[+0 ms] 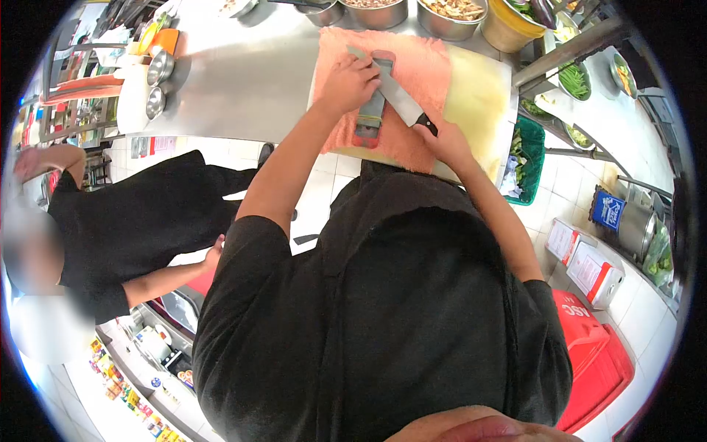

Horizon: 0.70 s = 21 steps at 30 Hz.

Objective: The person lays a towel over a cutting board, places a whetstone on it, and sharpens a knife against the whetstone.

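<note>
My right hand (pixel 448 144) is closed around the black handle of a kitchen knife (pixel 398 97). The wide blade lies diagonally across a grey sharpening stone (pixel 370 110) set in a red holder, its tip pointing up and left. Bent fingers of my left hand (pixel 352 82) press on the blade near the tip, partly covering it. Beneath the stone is an orange towel (pixel 417 59), spread over a yellowish cutting board (pixel 482 96).
Metal bowls of food, one a bowl of sliced pieces (pixel 451 16), line the table's (pixel 243 81) far side. A green basket (pixel 532 169) with leaves stands at right below the board. Another person (pixel 140 206) in black is at left. A red bin (pixel 596 368) sits at lower right.
</note>
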### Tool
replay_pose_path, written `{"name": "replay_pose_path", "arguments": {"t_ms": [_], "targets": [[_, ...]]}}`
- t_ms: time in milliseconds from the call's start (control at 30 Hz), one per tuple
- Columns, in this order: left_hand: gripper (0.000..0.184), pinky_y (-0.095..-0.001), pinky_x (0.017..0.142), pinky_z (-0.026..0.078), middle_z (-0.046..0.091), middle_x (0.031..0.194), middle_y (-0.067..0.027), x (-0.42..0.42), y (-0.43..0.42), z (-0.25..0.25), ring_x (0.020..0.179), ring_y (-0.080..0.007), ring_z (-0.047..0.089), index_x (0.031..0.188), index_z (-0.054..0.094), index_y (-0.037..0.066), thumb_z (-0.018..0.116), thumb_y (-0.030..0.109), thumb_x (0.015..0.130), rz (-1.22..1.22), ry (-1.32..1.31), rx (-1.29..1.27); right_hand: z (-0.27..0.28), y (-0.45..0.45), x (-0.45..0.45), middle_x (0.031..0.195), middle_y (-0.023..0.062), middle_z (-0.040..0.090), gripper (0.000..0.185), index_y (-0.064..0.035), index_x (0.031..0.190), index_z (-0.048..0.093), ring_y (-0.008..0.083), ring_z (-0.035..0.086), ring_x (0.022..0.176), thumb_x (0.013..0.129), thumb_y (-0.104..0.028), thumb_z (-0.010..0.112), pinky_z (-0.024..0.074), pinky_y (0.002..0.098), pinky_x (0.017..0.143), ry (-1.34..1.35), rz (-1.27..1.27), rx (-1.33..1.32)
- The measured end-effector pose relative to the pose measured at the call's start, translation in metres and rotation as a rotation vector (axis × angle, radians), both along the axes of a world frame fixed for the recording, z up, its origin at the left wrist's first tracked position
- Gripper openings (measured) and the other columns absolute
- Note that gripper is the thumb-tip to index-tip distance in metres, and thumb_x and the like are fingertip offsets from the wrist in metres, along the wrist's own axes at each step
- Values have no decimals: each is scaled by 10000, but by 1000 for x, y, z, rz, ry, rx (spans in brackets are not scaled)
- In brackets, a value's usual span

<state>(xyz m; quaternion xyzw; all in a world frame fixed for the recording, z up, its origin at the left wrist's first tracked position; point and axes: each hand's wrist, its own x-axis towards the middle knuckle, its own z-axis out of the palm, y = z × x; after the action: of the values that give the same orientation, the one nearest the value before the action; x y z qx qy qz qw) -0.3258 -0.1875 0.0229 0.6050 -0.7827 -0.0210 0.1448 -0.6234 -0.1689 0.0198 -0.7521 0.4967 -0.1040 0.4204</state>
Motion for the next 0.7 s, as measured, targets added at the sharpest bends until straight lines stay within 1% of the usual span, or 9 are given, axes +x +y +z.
{"name": "replay_pose_path", "arguments": {"t_ms": [100, 200, 300, 333, 400, 433, 533, 633, 700], "targets": [[318, -514, 1057, 478, 678, 1342, -60, -5, 18, 1, 1306, -308, 564, 1210, 769, 157, 682, 329, 956, 0, 22, 20, 4, 11, -14, 1097, 231, 751, 548, -220, 1474, 596, 467, 711, 999, 979, -434, 693, 564, 541, 863, -84, 60, -53], [307, -521, 1050, 485, 680, 1337, -61, -5, 16, -1, 1301, -316, 568, 1195, 768, 151, 670, 325, 962, 19, 45, -7, -3, 11, -15, 1093, 224, 753, 525, -210, 1450, 611, 465, 709, 998, 980, -427, 694, 561, 545, 865, -92, 57, -91], [300, -518, 1060, 477, 677, 1338, -54, 10, -7, -9, 1302, -320, 567, 1176, 759, 138, 651, 330, 973, 73, -17, -46, -12, -18, 14, 1069, 248, 746, 487, -143, 1401, 652, 464, 716, 989, 987, -395, 694, 565, 510, 854, 3, 29, -120], [299, -516, 1065, 472, 675, 1339, -50, 16, -15, -10, 1303, -321, 566, 1169, 755, 132, 644, 332, 977, 99, -51, -55, -16, -28, 22, 1069, 245, 747, 481, -133, 1385, 660, 464, 716, 990, 984, -396, 697, 565, 509, 855, -34, 33, -137], [301, -510, 1077, 461, 666, 1357, -42, 26, -25, -7, 1308, -318, 561, 1162, 746, 126, 634, 340, 983, 92, -53, -20, -18, -42, 36, 1069, 241, 750, 472, -111, 1353, 676, 463, 717, 993, 979, -397, 703, 566, 507, 858, -110, 43, -175], [302, -507, 1082, 455, 661, 1365, -38, 30, -29, -3, 1310, -317, 559, 1159, 741, 124, 629, 344, 985, 84, -55, -6, -18, -42, 38, 1069, 242, 750, 488, -114, 1373, 664, 463, 718, 995, 971, -386, 719, 569, 501, 858, -100, 50, -179], [331, -531, 1064, 435, 676, 1333, -54, 21, -6, 3, 1285, -314, 561, 1196, 754, 137, 642, 364, 982, 25, -95, 85, -5, -15, 22, 1069, 245, 750, 491, -122, 1391, 655, 463, 717, 1001, 974, -372, 728, 570, 502, 863, -114, 47, -215], [296, -507, 1072, 455, 675, 1360, -31, 13, 23, -4, 1304, -302, 560, 1162, 748, 147, 634, 352, 981, -23, -45, -114, -2, 8, 8, 1067, 244, 750, 488, -121, 1398, 648, 466, 714, 1002, 980, -359, 729, 569, 502, 860, -4, 43, -91], [303, -506, 1073, 449, 688, 1321, -34, 16, 19, -10, 1295, -300, 566, 1160, 750, 147, 640, 361, 976, -9, -51, -150, -3, 3, 14, 1072, 245, 750, 494, -131, 1410, 645, 467, 713, 1013, 981, -361, 729, 569, 503, 862, 11, 31, -125]]}}
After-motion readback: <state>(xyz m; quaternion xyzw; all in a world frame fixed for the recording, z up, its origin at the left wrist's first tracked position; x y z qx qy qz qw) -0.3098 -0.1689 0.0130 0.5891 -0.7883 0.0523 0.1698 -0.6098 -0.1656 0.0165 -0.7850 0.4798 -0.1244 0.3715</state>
